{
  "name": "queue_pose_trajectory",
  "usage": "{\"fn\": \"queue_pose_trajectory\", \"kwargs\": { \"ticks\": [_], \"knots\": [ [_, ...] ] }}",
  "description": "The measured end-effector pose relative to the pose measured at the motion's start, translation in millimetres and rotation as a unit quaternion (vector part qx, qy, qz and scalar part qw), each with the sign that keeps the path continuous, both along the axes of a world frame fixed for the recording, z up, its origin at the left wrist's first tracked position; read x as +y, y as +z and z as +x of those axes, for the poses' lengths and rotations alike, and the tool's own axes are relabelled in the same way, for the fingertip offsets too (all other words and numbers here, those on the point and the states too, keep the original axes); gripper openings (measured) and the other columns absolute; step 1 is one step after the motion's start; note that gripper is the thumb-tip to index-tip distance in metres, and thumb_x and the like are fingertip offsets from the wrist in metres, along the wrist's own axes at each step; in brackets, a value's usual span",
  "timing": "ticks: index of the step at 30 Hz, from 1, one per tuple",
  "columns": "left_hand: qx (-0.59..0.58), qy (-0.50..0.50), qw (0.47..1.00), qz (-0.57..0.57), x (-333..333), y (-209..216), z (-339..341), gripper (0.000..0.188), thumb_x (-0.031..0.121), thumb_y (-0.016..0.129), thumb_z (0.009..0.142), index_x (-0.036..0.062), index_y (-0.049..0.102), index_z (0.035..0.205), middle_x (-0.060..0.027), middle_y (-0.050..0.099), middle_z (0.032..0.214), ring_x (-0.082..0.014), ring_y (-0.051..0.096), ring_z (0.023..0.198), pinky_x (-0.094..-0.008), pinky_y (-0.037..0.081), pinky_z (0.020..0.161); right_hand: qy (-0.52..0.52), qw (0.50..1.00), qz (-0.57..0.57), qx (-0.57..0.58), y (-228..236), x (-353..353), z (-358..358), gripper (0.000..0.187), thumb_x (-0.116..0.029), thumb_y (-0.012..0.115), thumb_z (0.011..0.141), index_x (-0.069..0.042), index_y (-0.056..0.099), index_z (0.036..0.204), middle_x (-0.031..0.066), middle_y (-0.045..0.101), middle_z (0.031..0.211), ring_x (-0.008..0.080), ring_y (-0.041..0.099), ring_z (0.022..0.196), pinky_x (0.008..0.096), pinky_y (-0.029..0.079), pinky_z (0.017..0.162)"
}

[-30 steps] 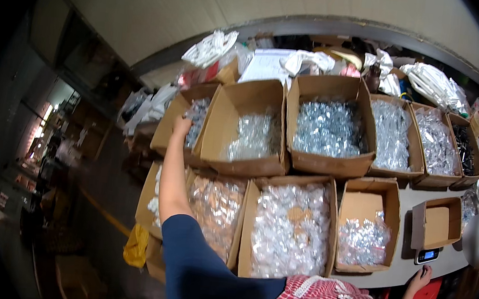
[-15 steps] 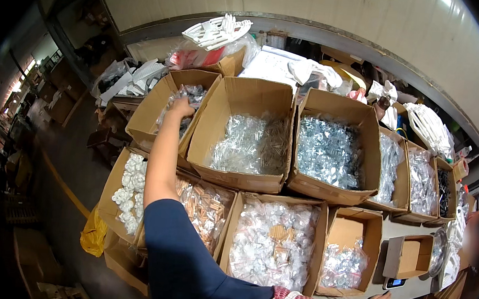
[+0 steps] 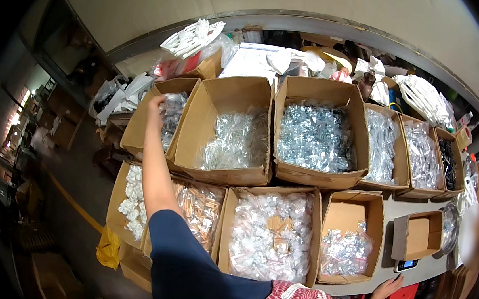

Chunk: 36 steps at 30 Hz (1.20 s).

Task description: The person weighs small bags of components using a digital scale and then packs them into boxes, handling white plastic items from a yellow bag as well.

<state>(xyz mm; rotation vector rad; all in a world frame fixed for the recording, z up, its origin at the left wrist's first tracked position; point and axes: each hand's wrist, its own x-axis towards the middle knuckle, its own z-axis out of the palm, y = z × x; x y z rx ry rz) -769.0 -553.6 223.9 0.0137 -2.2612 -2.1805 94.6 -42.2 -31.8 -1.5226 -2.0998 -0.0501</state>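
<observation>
My left arm stretches across the front boxes to the far-left cardboard box (image 3: 133,130). My left hand (image 3: 155,107) is inside it, at the left edge of a heap of clear plastic bags of dark metal parts (image 3: 172,118). Its fingers are mostly hidden, so I cannot tell whether they grip a bag. My right hand (image 3: 388,288) lies at the table's front edge with fingers stretched out, holding nothing. Just beyond it are a small digital scale (image 3: 406,266) and a small cardboard box (image 3: 400,237).
Other open boxes hold clear bags (image 3: 234,143), shiny metal parts (image 3: 320,136), white pieces (image 3: 134,200), copper-coloured parts (image 3: 197,208), bagged white parts (image 3: 271,232) and small metal pieces (image 3: 347,253). A yellow bag (image 3: 108,247) hangs at the left.
My left hand has shifted from over the middle of the bags toward the left side of the far-left box. More of my right hand shows at the table edge. The whole view has shifted slightly.
</observation>
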Motion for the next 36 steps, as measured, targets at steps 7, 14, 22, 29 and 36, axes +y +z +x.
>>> {"fn": "queue_pose_trajectory", "kwargs": {
  "ticks": [7,14,22,29,36],
  "knots": [
    [-0.032,-0.171,0.983,0.058,136,31,15,0.031,0.017,0.06,0.076,0.0002,0.059,0.102,-0.0117,0.062,0.08,-0.0192,0.06,0.077,-0.0338,0.051,0.073,-0.01,1.0,-0.008,0.003,15,-8,-2,0.041,-0.017,0.036,0.095,0.004,0.041,0.13,0.0262,0.037,0.136,0.0414,0.034,0.126,0.0475,0.025,0.106],
    [0.101,-0.352,0.626,-0.689,204,-116,49,0.037,0.027,0.076,0.059,-0.0006,0.069,0.083,-0.0188,0.067,0.09,-0.0292,0.064,0.085,-0.0373,0.05,0.079,0.001,1.0,-0.019,-0.015,13,-4,5,0.044,-0.02,0.035,0.096,0.002,0.039,0.133,0.0257,0.035,0.139,0.0405,0.033,0.128,0.0468,0.023,0.108],
    [0.061,-0.283,0.79,-0.54,182,-64,50,0.026,0.026,0.074,0.061,0.0011,0.068,0.066,-0.0155,0.066,0.067,-0.0261,0.063,0.064,-0.0375,0.048,0.063,-0.007,1.0,-0.017,0.012,21,-14,-10,0.044,-0.021,0.035,0.096,0.0,0.038,0.134,0.0227,0.034,0.14,0.0378,0.03,0.13,0.0458,0.021,0.109],
    [0.062,-0.203,0.965,-0.155,210,-1,48,0.036,0.035,0.065,0.083,-0.0006,0.069,0.083,-0.0023,0.062,0.073,-0.0099,0.054,0.067,-0.024,0.041,0.063,-0.009,0.999,-0.005,0.031,22,-15,-16,0.042,-0.019,0.037,0.095,0.0,0.04,0.132,0.0204,0.035,0.14,0.0359,0.03,0.13,0.045,0.021,0.108],
    [0.201,-0.354,0.889,-0.212,291,54,90,0.022,0.016,0.068,0.075,0.005,0.054,0.061,0.0046,0.047,0.056,-0.0048,0.039,0.054,-0.0229,0.029,0.049,-0.015,0.999,-0.007,0.036,22,-13,-12,0.041,-0.019,0.038,0.095,-0.001,0.041,0.132,0.0203,0.036,0.139,0.0356,0.03,0.131,0.0449,0.02,0.109]
  ]
}}
